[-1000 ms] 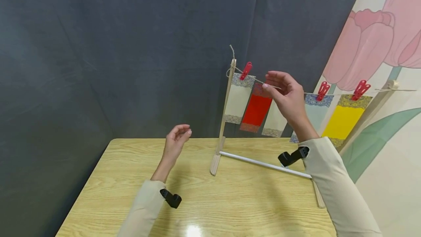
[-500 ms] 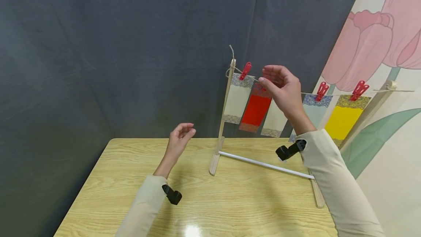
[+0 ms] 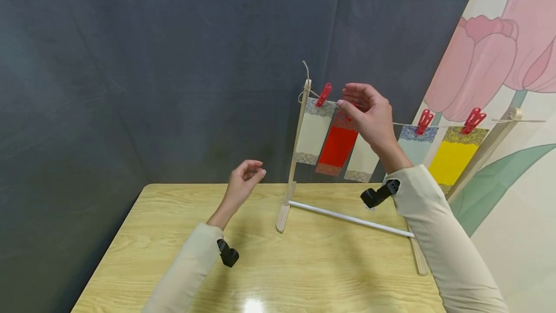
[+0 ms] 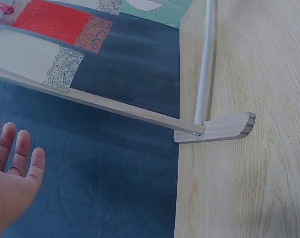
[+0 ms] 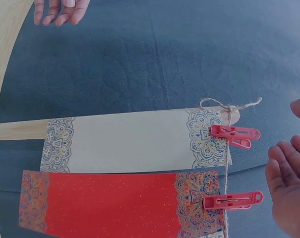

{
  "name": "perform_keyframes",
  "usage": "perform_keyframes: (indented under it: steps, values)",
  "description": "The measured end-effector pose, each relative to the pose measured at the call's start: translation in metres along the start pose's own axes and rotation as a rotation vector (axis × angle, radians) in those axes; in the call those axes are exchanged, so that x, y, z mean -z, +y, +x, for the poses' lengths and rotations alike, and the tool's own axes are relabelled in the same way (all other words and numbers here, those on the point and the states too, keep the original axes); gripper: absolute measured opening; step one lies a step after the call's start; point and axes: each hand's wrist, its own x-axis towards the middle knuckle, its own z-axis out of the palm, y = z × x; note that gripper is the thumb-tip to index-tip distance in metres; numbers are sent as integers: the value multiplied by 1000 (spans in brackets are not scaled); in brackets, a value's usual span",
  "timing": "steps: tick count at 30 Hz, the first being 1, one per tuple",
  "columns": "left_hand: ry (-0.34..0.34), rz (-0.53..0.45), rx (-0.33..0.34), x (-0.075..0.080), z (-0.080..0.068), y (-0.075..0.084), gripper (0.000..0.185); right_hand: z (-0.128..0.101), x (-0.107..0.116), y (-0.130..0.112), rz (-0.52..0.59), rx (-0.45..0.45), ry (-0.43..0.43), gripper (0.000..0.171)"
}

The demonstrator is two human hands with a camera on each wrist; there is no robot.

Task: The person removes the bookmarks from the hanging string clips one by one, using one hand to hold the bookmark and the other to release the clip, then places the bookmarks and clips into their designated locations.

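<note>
My right hand (image 3: 371, 117) is raised at the string (image 3: 400, 123), fingers bent loosely with nothing between them. In the right wrist view it is beside a red clothespin (image 5: 233, 200), which clips a red paper card (image 5: 112, 203) with patterned ends to the string. Another red clothespin (image 5: 234, 132) holds a cream card (image 5: 130, 144) beside the wooden post. Left of the stand, my left hand (image 3: 245, 182) hovers above the table's back edge, fingers loosely bent and holding nothing. Partly behind the right hand hangs another cream card (image 3: 362, 158).
Farther right, a pale blue card (image 3: 417, 146) and a yellow card (image 3: 456, 158) hang from red clothespins. Wooden posts (image 3: 297, 144) on feet bear the string, joined low by a white rod (image 3: 347, 217). Behind the wooden table (image 3: 173, 255) hangs a dark cloth (image 3: 173, 71); a tulip-patterned panel (image 3: 521, 173) stands right.
My right hand has come off the string and shifted up and left, in front of the red card's top. My left hand has moved right and slightly up, toward the stand.
</note>
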Motion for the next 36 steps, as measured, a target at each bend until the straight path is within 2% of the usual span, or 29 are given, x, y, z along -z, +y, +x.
perform_keyframes:
  steps: [6, 14, 21, 24, 28, 36]
  values:
    - [-13, 19, -1, -1, 1, 3, 23, 3, -1, 1, -6, -25, -5, 41]
    - [1, 29, -19, -4, 3, 6, 23, 7, -5, 3, -2, -52, -24, 44]
    - [-29, 64, 25, -8, 9, 7, 23, 9, -7, 3, 5, -72, -45, 44]
    - [-33, 74, 46, -9, 16, -8, 24, 10, -10, 4, 5, -80, -59, 45]
    - [-41, 83, 42, -10, 27, -29, 27, 13, -13, 6, -6, -83, -59, 45]
    - [-38, 61, 11, -11, 33, -33, 24, 21, -17, 11, -54, -94, -61, 46]
